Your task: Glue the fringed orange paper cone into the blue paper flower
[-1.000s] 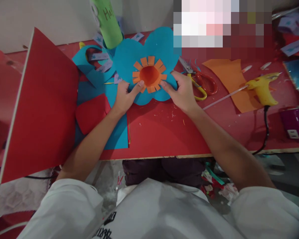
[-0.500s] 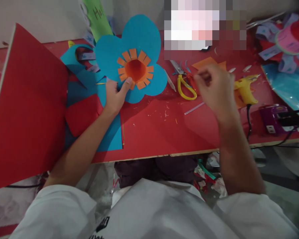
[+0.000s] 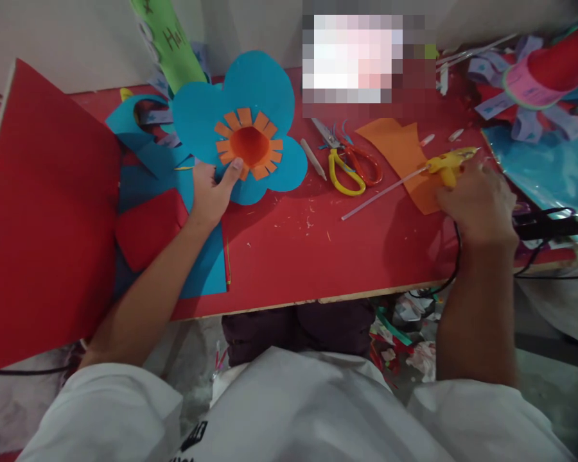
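Note:
My left hand (image 3: 214, 192) is closed on the lower left edge of a blue paper flower (image 3: 260, 80), thumb on top beside its centre. That centre is an orange paper cone (image 3: 249, 147) with a fringe of cut tabs folded out over the petals. On the right, my right hand (image 3: 484, 202) is closed around a yellow glue gun (image 3: 447, 163), covering its handle. A clear glue stick (image 3: 380, 196) pokes from the gun's back end, pointing left. Under the gun lies a piece of orange paper (image 3: 397, 147). Scissors (image 3: 349, 170) with yellow and red handles rest between my hands.
A red board (image 3: 52, 224) stands upright at the left, near a red folded piece (image 3: 149, 228) on blue sheets. Behind the flower leans a green tube (image 3: 171, 48). A pink ring with purple strips (image 3: 534, 80) sits far right, above shiny blue wrapping (image 3: 530, 167).
My right hand has let go of the flower, moved right and closed on the glue gun. My left hand has kept its hold on the flower. The view has turned right.

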A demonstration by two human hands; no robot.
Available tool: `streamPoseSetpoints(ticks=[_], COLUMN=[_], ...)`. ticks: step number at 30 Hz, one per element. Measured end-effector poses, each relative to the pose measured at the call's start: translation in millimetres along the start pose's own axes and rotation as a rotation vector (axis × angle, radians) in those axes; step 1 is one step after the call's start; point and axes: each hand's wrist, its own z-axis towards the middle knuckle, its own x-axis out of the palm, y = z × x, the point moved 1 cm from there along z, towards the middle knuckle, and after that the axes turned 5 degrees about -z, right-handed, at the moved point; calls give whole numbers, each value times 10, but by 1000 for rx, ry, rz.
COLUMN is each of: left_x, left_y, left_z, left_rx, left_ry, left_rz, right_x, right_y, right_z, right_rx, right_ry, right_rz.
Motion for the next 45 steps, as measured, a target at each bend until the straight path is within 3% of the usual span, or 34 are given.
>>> streamPoseSetpoints(ticks=[3, 8, 11, 14, 17, 23, 28, 30, 35, 45], left_x=[20, 16, 21, 34, 42, 68, 97, 96, 83, 122], left_y=[-51, -44, -55, -78, -87, -101, -110, -98, -83, -111], left_z=[-30, -78, -92, -88, -78, -77, -47, -26, -13, -15], left_rx=[38, -28, -9, 63, 115, 125, 88, 91, 153, 236], left_ry=[-14, -18, -11, 15, 41, 31, -38, -61, -137, -113], left_rz=[119, 160, 242, 342, 365, 301, 189, 170, 126, 133], right_x=[39, 101, 49, -87, -255, -476, -538, -534, -422, -274], right_y=[-26, -54, -29, 56, 234, 854, 1408, 1568, 1711, 1670], right_z=[34, 43, 51, 37, -94, -626, -876, -924, -997, -1016], right_rx=[-32, 9, 19, -83, -269, -944, -1358, -1449, -1484, -1414], right_ry=[-30, -146, -241, -335, -401, -364, -356, -379, -318, -204], right_rz=[6, 54, 41, 30, 93, 406, 364, 349, 374, 386])
